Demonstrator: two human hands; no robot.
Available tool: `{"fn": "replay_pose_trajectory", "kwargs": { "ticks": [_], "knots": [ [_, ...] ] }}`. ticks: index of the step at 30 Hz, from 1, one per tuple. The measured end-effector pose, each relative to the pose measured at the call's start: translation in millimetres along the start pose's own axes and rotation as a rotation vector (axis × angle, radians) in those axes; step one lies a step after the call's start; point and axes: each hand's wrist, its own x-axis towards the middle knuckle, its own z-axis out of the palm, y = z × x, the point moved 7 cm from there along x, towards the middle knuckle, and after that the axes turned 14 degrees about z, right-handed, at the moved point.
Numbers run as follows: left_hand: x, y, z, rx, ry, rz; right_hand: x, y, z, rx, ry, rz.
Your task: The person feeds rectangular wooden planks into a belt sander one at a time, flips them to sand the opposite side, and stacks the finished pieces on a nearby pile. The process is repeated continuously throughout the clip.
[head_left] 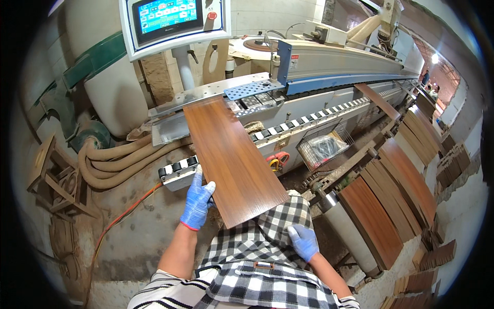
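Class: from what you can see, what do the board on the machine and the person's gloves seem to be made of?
Board: probably wood panel with a smooth brown wood-grain finish; fine streaks run along it. Gloves, left hand and right hand: likely thin blue rubber or coated fabric, fitting tightly.

I have a single view, from the head camera worn above the hands, looking down and forward over the wooden panel (234, 157) toward the long machine (329, 62) running far right. It sits close to the hands; the fisheye bends edges near the rim.
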Motion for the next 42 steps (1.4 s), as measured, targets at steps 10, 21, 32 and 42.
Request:
{"fn": "replay_pose_trajectory", "kwargs": {
  "ticks": [10,21,32,42],
  "knots": [
    [15.1,-10.1,28.8,0.043,-0.066,-0.014,-18.5,54.5,13.0,-0.081,0.221,-0.036],
    [48.7,-41.0,111.7,-0.083,-0.122,-0.027,-16.9,66.2,12.9,-0.087,0.221,-0.055],
    [93.0,-91.4,199.3,-0.159,-0.135,-0.003,-34.6,97.5,-22.2,0.711,0.223,0.269],
    [134.1,-136.5,284.2,-0.081,-0.137,0.056,-148.2,222.6,-186.1,0.780,1.065,0.478]
  ]
}}
